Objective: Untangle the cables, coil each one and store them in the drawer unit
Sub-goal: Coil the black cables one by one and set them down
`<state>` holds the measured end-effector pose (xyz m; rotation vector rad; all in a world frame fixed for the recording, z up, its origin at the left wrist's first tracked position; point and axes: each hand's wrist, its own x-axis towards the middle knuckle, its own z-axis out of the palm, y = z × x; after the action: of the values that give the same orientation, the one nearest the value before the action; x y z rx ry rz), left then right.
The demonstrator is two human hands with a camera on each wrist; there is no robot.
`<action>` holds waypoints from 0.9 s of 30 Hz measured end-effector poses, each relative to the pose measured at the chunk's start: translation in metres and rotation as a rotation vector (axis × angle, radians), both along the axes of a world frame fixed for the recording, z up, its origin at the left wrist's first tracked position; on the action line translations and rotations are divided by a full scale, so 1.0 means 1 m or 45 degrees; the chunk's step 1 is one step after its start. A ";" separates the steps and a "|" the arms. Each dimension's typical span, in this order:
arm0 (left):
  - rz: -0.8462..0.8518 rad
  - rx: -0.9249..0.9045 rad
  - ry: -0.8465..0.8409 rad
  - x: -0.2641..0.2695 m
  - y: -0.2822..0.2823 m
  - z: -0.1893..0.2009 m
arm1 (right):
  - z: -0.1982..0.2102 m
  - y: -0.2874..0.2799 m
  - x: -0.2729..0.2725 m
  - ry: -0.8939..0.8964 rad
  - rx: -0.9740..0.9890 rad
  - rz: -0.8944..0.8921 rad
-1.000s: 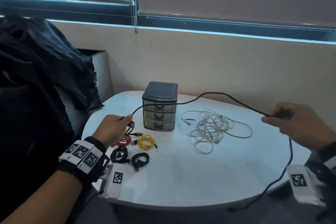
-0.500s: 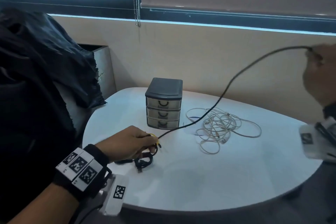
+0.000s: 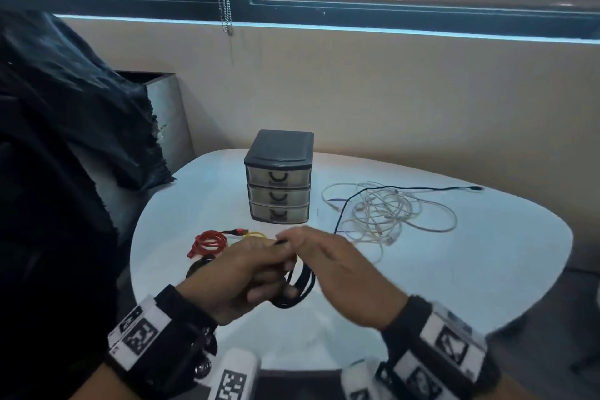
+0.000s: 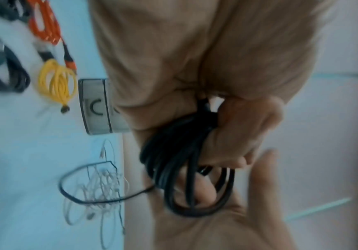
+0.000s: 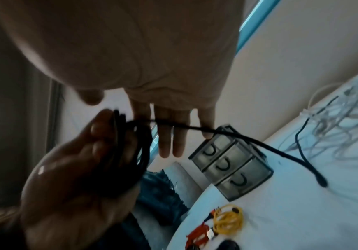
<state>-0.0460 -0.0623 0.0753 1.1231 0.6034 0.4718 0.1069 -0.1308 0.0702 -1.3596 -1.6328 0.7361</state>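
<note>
My left hand [image 3: 259, 273] grips a coil of black cable [image 3: 300, 286] above the near part of the white table [image 3: 454, 269]; its fingers curl round the loops [image 4: 180, 160]. My right hand [image 3: 328, 263] is right beside it with fingers [image 5: 169, 135] straight, and the black strand lies across them. The cable's free tail [image 3: 406, 188] runs over the tangled white cables [image 3: 386, 214] to its plug. The dark three-drawer unit [image 3: 279, 177] stands behind the hands, all drawers closed.
A red coil [image 3: 209, 242], a yellow coil [image 3: 256, 234] and a black coil [image 3: 198, 265] lie left of the drawer unit, partly hidden by my left hand. Black fabric [image 3: 65, 140] drapes at the left. The wall runs close behind the table.
My right hand swung down from high on the right to my left hand, laying more black cable onto the coil. The cable's tail now rests on the table across the white tangle.
</note>
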 end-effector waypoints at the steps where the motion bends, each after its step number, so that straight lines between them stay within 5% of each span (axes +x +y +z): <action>1: 0.051 -0.046 -0.052 0.004 -0.001 0.000 | -0.004 0.002 -0.006 0.043 0.035 -0.070; 9: 0.154 -0.508 -0.246 0.029 0.015 -0.021 | -0.043 0.036 0.000 0.196 0.093 -0.307; 13: 0.071 -0.466 -0.195 0.033 0.030 -0.047 | -0.064 0.042 0.005 0.313 0.017 -0.245; 19: -0.109 -0.491 -0.417 0.033 0.037 -0.060 | -0.060 0.048 0.012 0.619 -0.041 -0.243; 27: 0.260 -0.428 -0.172 0.057 0.026 -0.058 | -0.074 0.053 0.013 0.582 -0.007 -0.301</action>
<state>0.0115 -0.0367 0.0169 0.7078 0.6543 0.5923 0.1200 -0.0775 -0.0036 -1.2487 -1.0928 0.8353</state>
